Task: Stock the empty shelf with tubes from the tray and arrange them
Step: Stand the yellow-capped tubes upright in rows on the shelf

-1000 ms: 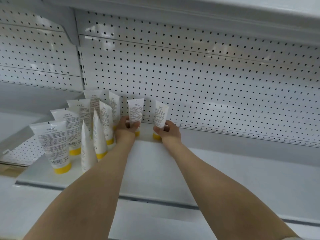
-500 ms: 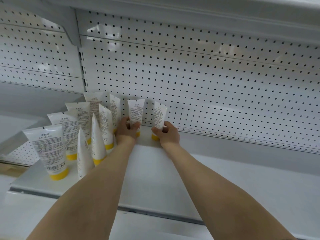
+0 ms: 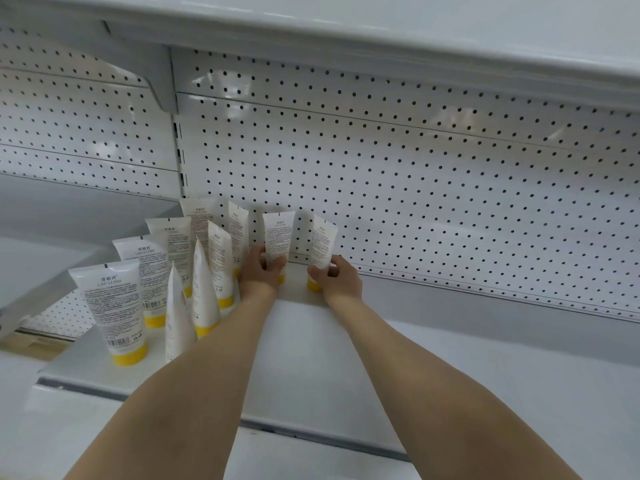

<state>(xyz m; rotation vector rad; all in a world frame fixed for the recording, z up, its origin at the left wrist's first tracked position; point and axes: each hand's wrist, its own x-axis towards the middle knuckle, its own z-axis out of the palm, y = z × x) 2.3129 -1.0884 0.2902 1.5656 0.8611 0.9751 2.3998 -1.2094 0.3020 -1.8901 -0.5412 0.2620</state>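
Note:
Two white tubes with yellow caps stand cap-down at the back of the white shelf (image 3: 346,358), against the pegboard. My left hand (image 3: 260,274) grips the lower part of one tube (image 3: 278,233). My right hand (image 3: 337,279) grips the lower part of the other tube (image 3: 322,243), a little to the right. Several more tubes of the same kind (image 3: 110,303) stand in rows on the left part of the shelf. The tray is not in view.
A white pegboard wall (image 3: 433,188) closes the back of the shelf. Another shelf (image 3: 415,36) hangs close overhead. A lower neighbouring shelf (image 3: 41,268) lies to the left. The shelf surface right of my hands is bare.
Both hands stay on the same two tubes at the back. The view has shifted slightly; the tubes have barely moved.

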